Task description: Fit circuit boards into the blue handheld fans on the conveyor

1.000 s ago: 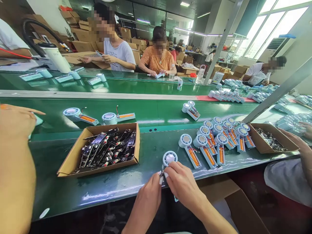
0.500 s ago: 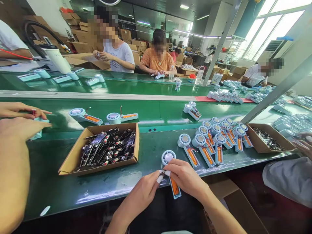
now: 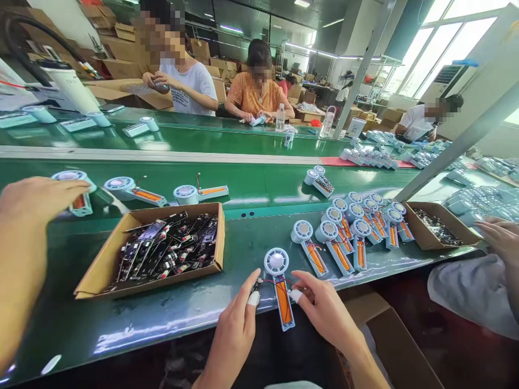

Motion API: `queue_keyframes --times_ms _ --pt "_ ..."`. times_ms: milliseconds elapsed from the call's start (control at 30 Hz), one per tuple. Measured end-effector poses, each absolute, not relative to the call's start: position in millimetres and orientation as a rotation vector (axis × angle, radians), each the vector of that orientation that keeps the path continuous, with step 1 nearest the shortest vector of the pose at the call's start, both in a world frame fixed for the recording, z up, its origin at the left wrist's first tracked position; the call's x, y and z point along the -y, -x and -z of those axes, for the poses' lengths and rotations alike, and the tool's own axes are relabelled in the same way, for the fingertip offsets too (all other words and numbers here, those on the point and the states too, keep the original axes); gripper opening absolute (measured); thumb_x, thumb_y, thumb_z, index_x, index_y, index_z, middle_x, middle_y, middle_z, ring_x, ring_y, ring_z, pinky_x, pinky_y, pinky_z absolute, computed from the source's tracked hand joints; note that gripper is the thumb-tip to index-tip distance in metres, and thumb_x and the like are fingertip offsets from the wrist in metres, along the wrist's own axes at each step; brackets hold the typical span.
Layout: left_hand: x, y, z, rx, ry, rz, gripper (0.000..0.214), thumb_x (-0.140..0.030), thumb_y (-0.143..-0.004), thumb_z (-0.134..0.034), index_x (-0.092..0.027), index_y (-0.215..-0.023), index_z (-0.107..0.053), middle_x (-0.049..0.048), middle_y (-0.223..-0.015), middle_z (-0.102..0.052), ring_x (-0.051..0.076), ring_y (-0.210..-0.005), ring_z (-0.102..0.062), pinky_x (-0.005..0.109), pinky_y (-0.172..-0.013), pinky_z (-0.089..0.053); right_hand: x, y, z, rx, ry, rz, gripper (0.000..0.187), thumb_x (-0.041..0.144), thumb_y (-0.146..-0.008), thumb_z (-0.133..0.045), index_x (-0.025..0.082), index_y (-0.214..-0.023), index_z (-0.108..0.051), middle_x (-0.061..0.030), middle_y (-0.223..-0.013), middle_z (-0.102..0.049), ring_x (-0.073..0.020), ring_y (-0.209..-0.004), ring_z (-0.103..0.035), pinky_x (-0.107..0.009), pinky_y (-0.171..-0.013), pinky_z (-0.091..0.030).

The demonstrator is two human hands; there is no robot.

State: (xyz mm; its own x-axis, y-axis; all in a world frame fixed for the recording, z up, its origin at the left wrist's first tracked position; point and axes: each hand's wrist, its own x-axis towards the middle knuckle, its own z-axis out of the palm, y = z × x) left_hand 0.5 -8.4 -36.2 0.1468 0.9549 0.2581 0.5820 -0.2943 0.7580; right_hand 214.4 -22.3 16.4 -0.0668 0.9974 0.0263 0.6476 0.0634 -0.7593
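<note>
In front of me a light-blue handheld fan (image 3: 277,263) lies on the bench, its handle toward me and jutting past the front edge. Inside the open handle is an orange strip (image 3: 283,300). My left hand (image 3: 237,321), thumb wrapped in white, pinches a small dark circuit board (image 3: 257,284) left of the handle. A thin red wire runs from that board across the handle. My right hand (image 3: 322,308), its thumb also wrapped in white, is just right of the handle with index finger and thumb apart. Nothing shows between these fingers.
A cardboard box of circuit boards (image 3: 170,248) sits to the left. Several open fans (image 3: 334,232) lie to the right, beside another cardboard box (image 3: 440,227). A co-worker's hand (image 3: 36,200) touches a fan at far left. A slanted metal post (image 3: 446,140) rises at right.
My hands, which met over the fan's neck, have moved apart, uncovering the handle and wire. The left keeps the circuit board; the right has opened. The co-worker's hand at left has shifted, revealing a fan.
</note>
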Motion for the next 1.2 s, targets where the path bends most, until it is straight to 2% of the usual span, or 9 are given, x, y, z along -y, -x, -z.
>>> queue_keyframes --times_ms 133,300,433,500,633,800,1000,1067,1200 --pt "13 -3 33 -1.393 -2.031 -1.059 0.042 -0.021 -0.098 -0.034 -0.020 -0.130 -0.061 0.0109 -0.125 -0.074 0.021 -0.112 -0.072 0.030 -0.087 -0.059 11 -211 -17 1.825 1.554 -0.589 0.025 0.019 -0.097 -0.050 0.024 -0.105 -0.073 -0.0032 -0.094 -0.078 -0.0185 -0.078 -0.072 -0.027 -0.072 -0.054" --pt "17 -6 35 -1.437 -1.828 -1.083 0.030 -0.033 -0.097 -0.039 -0.022 -0.106 -0.066 0.0082 -0.095 -0.078 0.023 -0.084 -0.076 0.032 -0.076 -0.060 -9 -190 -11 1.884 1.276 -0.291 0.023 0.017 -0.098 -0.050 0.023 -0.108 -0.071 -0.0063 -0.096 -0.078 -0.0192 -0.084 -0.072 -0.028 -0.076 -0.055" --pt "20 -5 31 -1.420 -1.535 -1.035 0.030 -0.044 -0.096 -0.043 -0.022 -0.103 -0.062 0.0011 -0.076 -0.070 0.015 -0.050 -0.060 0.025 -0.049 -0.050 -13 -168 -4 1.850 1.130 -0.445 0.025 0.011 -0.093 -0.054 0.022 -0.110 -0.068 -0.0038 -0.088 -0.076 -0.0161 -0.078 -0.069 -0.025 -0.074 -0.055" --pt "20 -5 23 -1.373 -1.395 -0.982 0.037 -0.050 -0.096 -0.042 -0.021 -0.106 -0.062 -0.0035 -0.064 -0.062 0.013 -0.042 -0.051 0.023 -0.044 -0.043 -11 -165 -4 1.844 1.097 -0.547 0.021 0.011 -0.091 -0.056 0.022 -0.102 -0.069 -0.0034 -0.086 -0.074 -0.0158 -0.078 -0.068 -0.025 -0.073 -0.055" --pt "16 -5 8 -1.352 -1.199 -0.993 0.049 -0.061 -0.095 -0.039 -0.020 -0.103 -0.065 -0.0042 -0.065 -0.057 0.011 -0.041 -0.046 0.022 -0.042 -0.038 -8 -168 -6 1.865 1.044 -0.630 0.019 0.011 -0.091 -0.055 0.021 -0.093 -0.071 -0.0042 -0.087 -0.070 -0.0158 -0.082 -0.066 -0.025 -0.074 -0.053" --pt "6 -5 7 -1.228 -1.277 -0.902 0.046 -0.063 -0.091 -0.048 -0.020 -0.095 -0.062 -0.0046 -0.067 -0.056 0.008 -0.041 -0.042 0.020 -0.041 -0.031 -6 -174 -6 1.918 1.044 -0.644 0.017 0.010 -0.091 -0.057 0.021 -0.092 -0.070 -0.0045 -0.090 -0.066 -0.0157 -0.083 -0.063 -0.026 -0.075 -0.053" --pt "8 -10 9 -1.199 -1.259 -0.915 0.045 -0.062 -0.095 -0.043 -0.021 -0.079 -0.053 -0.0086 -0.058 -0.043 0.007 -0.041 -0.035 0.019 -0.040 -0.028 -5 -174 2 2.081 0.995 -0.372 0.020 0.012 -0.097 -0.051 0.020 -0.098 -0.068 -0.0060 -0.090 -0.063 -0.0177 -0.082 -0.059 -0.028 -0.074 -0.052" --pt "10 -11 10 -1.210 -1.238 -0.932 0.041 -0.060 -0.095 -0.043 -0.021 -0.086 -0.054 -0.0080 -0.062 -0.048 0.007 -0.040 -0.038 0.019 -0.040 -0.029 -6 -173 4 2.051 1.017 -0.290 0.019 0.012 -0.098 -0.051 0.020 -0.097 -0.068 -0.0056 -0.087 -0.062 -0.0176 -0.079 -0.057 -0.028 -0.070 -0.051" --pt "13 -10 12 -1.288 -1.190 -0.959 0.044 -0.054 -0.093 -0.048 -0.021 -0.122 -0.049 -0.0068 -0.066 -0.058 0.010 -0.040 -0.045 0.020 -0.039 -0.034 -8 -174 1 2.033 1.133 -0.152 0.021 0.009 -0.095 -0.048 0.019 -0.094 -0.067 -0.0055 -0.083 -0.060 -0.0179 -0.075 -0.057 -0.027 -0.065 -0.048"
